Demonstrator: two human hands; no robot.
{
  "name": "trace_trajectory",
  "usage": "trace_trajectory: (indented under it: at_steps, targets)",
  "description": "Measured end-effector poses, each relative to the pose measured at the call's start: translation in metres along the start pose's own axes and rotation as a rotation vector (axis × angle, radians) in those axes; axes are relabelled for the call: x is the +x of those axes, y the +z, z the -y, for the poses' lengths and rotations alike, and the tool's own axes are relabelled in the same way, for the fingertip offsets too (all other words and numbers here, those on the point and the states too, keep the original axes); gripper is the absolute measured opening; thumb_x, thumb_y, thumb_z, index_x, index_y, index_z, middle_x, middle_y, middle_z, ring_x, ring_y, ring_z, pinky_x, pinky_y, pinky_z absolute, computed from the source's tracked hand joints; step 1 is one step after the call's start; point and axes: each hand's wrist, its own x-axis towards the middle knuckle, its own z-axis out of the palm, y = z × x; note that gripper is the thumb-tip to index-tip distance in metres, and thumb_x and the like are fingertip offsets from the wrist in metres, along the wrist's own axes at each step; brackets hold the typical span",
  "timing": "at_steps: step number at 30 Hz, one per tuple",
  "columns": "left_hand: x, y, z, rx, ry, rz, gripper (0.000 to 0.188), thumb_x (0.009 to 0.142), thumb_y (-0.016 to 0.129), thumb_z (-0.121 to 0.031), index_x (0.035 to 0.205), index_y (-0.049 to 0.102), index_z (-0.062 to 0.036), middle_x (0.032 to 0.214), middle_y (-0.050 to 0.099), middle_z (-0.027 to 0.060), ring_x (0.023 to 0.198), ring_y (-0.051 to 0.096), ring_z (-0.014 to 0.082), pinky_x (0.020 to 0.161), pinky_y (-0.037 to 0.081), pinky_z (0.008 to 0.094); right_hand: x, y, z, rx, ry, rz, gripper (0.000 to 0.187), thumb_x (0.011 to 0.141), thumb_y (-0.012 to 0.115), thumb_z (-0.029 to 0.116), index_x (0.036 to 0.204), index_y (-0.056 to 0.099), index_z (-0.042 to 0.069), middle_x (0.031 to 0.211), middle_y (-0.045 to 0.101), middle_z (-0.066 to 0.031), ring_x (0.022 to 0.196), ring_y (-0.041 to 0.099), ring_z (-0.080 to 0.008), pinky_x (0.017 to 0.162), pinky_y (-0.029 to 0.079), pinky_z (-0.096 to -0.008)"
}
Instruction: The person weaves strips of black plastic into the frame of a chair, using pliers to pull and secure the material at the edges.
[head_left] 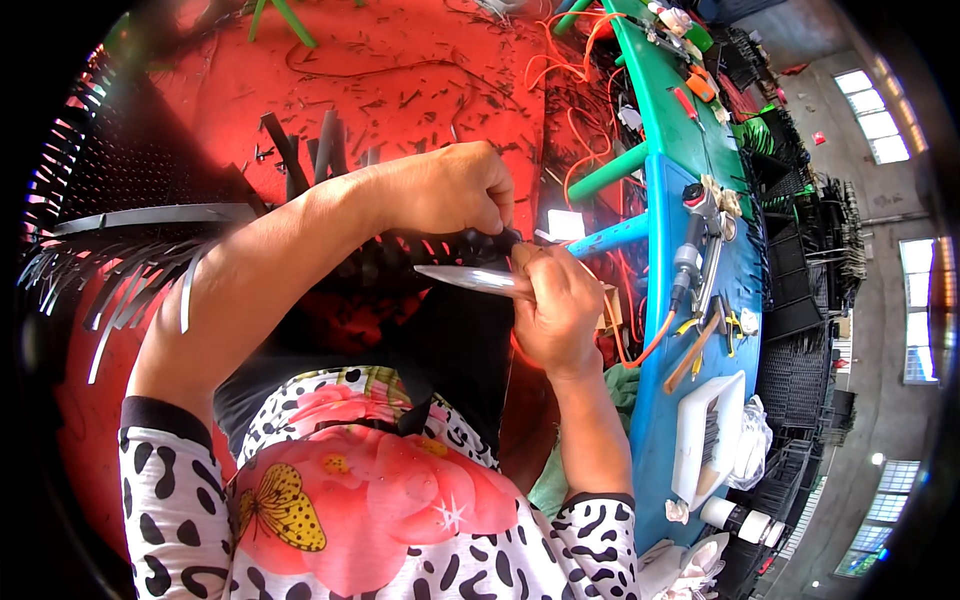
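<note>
My left hand (455, 190) is bent into a closed fist over the dark edge of a black woven piece. What its fingers pinch is hidden. My right hand (562, 310) is wrapped around a smooth, pointed silver metal tool (470, 279), whose tip points left. The two hands almost meet at a small dark bit between them. Black woven work (140, 165) with many loose flat strips (125, 275) spreads out to the left, under my left forearm. More black strips (325, 145) stick up beyond that forearm.
Black scraps litter the red floor (400, 80). At right, a blue table (655, 460) carries a power tool (690, 250), a hammer (693, 350), pliers and a white foam box (690, 480). A green table (665, 100) adjoins it. An orange hose (655, 350) hangs beside them.
</note>
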Motion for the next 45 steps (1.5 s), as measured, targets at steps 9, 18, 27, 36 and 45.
trace_trajectory:
  at_steps: [9, 18, 27, 36, 45]
  targets:
    - [0.000, 0.001, 0.002, 0.005, -0.003, -0.041, 0.012, 0.069, 0.063, -0.008, 0.077, 0.064, 0.0008, 0.064, 0.059, 0.0024, 0.061, 0.054, 0.0084, 0.058, 0.044, 0.0268, 0.006, -0.001, 0.013, 0.177, 0.361, -0.016, 0.025, 0.075, 0.070, 0.009, 0.093, 0.056, -0.001, 0.075, 0.055, -0.0133, 0.066, 0.059, -0.0311, 0.057, 0.047, -0.0368]
    - [-0.003, -0.003, 0.001, 0.002, 0.021, -0.037, 0.016, 0.070, 0.063, -0.011, 0.081, 0.064, 0.0009, 0.067, 0.060, 0.0022, 0.063, 0.054, 0.0086, 0.060, 0.044, 0.0258, 0.002, 0.008, 0.013, 0.090, 0.140, -0.194, 0.022, 0.067, 0.070, -0.002, 0.082, 0.055, 0.002, 0.070, 0.050, -0.0100, 0.059, 0.054, -0.0270, 0.051, 0.043, -0.0354]
    - [-0.006, -0.003, -0.004, -0.070, -0.029, -0.032, 0.014, 0.069, 0.065, -0.007, 0.081, 0.064, 0.0008, 0.070, 0.060, 0.0016, 0.067, 0.054, 0.0083, 0.063, 0.044, 0.0247, 0.010, -0.004, -0.004, 0.514, 0.335, -0.095, 0.020, 0.077, 0.070, 0.007, 0.093, 0.060, 0.001, 0.071, 0.053, -0.0039, 0.054, 0.048, -0.0117, 0.049, 0.039, -0.0262]
    - [-0.007, 0.001, 0.003, 0.044, 0.110, -0.161, 0.010, 0.068, 0.065, -0.002, 0.076, 0.060, -0.0005, 0.069, 0.053, 0.0005, 0.065, 0.051, 0.0078, 0.059, 0.040, 0.0247, 0.034, 0.015, -0.041, 1.033, 0.891, 0.333, 0.026, 0.083, 0.066, 0.023, 0.078, 0.065, -0.002, 0.062, 0.054, 0.0015, 0.057, 0.047, -0.0054, 0.052, 0.035, -0.0218]
    - [-0.010, 0.003, -0.006, 0.094, -0.014, -0.218, 0.015, 0.069, 0.067, -0.005, 0.079, 0.056, -0.0003, 0.070, 0.053, 0.0010, 0.064, 0.049, 0.0082, 0.058, 0.041, 0.0254, 0.037, 0.028, -0.037, 1.217, 0.940, -0.005, 0.012, 0.081, 0.061, 0.014, 0.082, 0.063, 0.002, 0.071, 0.062, -0.0047, 0.054, 0.048, -0.0073, 0.050, 0.036, -0.0199]
